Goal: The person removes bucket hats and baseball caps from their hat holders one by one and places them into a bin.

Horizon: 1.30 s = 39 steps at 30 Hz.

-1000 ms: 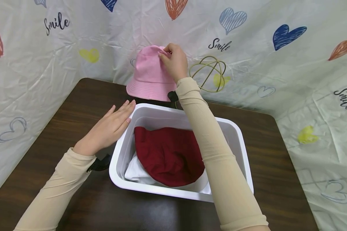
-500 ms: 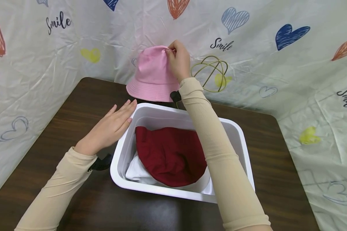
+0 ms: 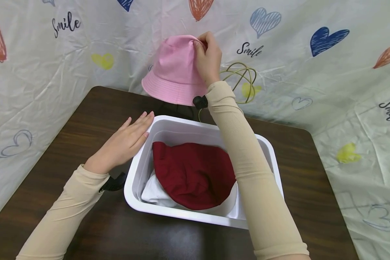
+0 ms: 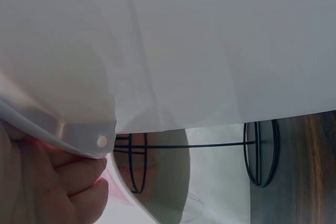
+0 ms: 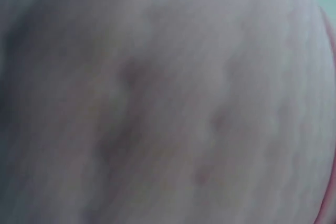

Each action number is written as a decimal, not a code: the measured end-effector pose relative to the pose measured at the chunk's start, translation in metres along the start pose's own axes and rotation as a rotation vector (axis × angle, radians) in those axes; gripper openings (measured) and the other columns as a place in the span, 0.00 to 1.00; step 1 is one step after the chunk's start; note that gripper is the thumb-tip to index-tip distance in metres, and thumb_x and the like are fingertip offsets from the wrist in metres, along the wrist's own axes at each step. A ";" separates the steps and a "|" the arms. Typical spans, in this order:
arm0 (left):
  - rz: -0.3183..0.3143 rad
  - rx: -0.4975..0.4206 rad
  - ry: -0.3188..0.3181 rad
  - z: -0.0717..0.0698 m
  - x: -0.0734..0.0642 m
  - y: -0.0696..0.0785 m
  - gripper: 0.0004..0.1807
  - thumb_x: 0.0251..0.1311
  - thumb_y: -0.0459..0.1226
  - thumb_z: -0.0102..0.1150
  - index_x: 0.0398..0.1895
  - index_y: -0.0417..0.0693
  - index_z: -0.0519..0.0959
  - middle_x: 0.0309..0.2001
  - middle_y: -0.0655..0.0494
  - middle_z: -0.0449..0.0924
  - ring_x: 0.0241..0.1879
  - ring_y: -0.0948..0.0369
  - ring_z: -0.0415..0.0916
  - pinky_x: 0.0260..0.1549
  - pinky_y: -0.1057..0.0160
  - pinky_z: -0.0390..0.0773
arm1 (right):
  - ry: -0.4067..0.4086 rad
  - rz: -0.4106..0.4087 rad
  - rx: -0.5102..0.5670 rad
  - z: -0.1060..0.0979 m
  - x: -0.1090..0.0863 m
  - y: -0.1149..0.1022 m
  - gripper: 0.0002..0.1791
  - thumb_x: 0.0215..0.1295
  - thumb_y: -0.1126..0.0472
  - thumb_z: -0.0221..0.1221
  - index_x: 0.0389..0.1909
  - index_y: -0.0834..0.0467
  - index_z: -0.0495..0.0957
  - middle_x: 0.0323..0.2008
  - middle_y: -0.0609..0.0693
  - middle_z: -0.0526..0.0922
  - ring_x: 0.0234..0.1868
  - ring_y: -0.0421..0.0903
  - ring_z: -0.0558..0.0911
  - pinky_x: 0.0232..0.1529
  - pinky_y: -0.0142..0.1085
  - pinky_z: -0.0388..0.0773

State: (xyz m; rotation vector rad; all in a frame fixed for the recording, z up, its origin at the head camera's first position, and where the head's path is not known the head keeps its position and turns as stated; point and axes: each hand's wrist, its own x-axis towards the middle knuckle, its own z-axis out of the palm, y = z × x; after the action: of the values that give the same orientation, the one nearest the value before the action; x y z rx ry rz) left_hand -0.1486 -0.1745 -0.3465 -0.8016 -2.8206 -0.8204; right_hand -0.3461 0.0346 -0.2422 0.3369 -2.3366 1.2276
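Observation:
My right hand (image 3: 209, 56) pinches the crown of a pink bucket hat (image 3: 175, 63) at the back of the table. The hat hangs brim down, tilted, in front of the backdrop. In the right wrist view, the hat's stitched brim (image 5: 252, 87) fills nearly everything, blurred. My left hand (image 3: 121, 144) lies with fingers extended along the left rim of a white plastic bin (image 3: 137, 173). In the left wrist view, those fingers (image 4: 84, 177) touch the bin's rim near a small hole. Inside the bin, a dark red hat (image 3: 195, 175) lies over a white cloth item (image 3: 156, 191).
A gold wire stand (image 3: 247, 81) stands behind my right forearm. Beneath the pink hat, a black wire stand (image 4: 197, 146) shows in the left wrist view. The dark wooden table (image 3: 299, 187) extends around the bin, with a heart-printed backdrop (image 3: 279, 54) behind.
My right hand has risen and shifted right, carrying the pink hat upward, and its brim is now higher above the tabletop. My left hand stays at the bin's rim.

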 end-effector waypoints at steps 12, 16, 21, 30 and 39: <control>-0.003 -0.005 -0.004 0.001 0.000 0.000 0.28 0.72 0.39 0.38 0.72 0.40 0.53 0.72 0.48 0.51 0.72 0.53 0.45 0.66 0.42 0.44 | -0.134 -0.037 0.026 -0.012 -0.004 0.002 0.09 0.72 0.62 0.48 0.44 0.64 0.71 0.43 0.51 0.75 0.46 0.39 0.71 0.48 0.21 0.63; 0.003 -0.005 0.002 0.002 0.000 0.000 0.28 0.72 0.39 0.38 0.72 0.40 0.53 0.72 0.48 0.51 0.72 0.53 0.46 0.66 0.42 0.45 | -0.194 -0.015 0.007 -0.016 -0.005 0.004 0.16 0.67 0.55 0.56 0.51 0.60 0.73 0.50 0.50 0.76 0.49 0.39 0.71 0.50 0.22 0.62; 0.006 -0.001 0.006 0.002 0.000 -0.001 0.28 0.72 0.39 0.38 0.72 0.40 0.53 0.72 0.48 0.51 0.72 0.53 0.46 0.66 0.42 0.45 | -0.287 -0.024 -0.061 -0.021 -0.003 0.005 0.29 0.52 0.52 0.70 0.54 0.58 0.75 0.52 0.49 0.75 0.52 0.40 0.71 0.52 0.23 0.62; 0.004 0.004 0.004 0.003 0.001 -0.001 0.28 0.72 0.39 0.39 0.72 0.40 0.53 0.72 0.47 0.51 0.72 0.52 0.46 0.66 0.42 0.45 | -0.243 -0.058 0.053 -0.025 -0.003 0.009 0.12 0.53 0.63 0.69 0.35 0.66 0.82 0.33 0.47 0.76 0.39 0.38 0.71 0.42 0.26 0.66; 0.003 0.009 0.001 0.002 0.000 0.000 0.28 0.72 0.39 0.39 0.72 0.40 0.53 0.72 0.47 0.51 0.72 0.52 0.46 0.66 0.42 0.45 | -0.153 -0.099 0.203 -0.039 -0.004 0.004 0.09 0.51 0.68 0.69 0.31 0.69 0.82 0.26 0.42 0.70 0.34 0.36 0.69 0.36 0.27 0.64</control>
State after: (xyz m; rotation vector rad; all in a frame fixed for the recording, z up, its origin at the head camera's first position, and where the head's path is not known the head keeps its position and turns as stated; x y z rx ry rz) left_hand -0.1490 -0.1734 -0.3488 -0.8045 -2.8194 -0.8072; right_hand -0.3331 0.0690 -0.2282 0.6277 -2.2929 1.4385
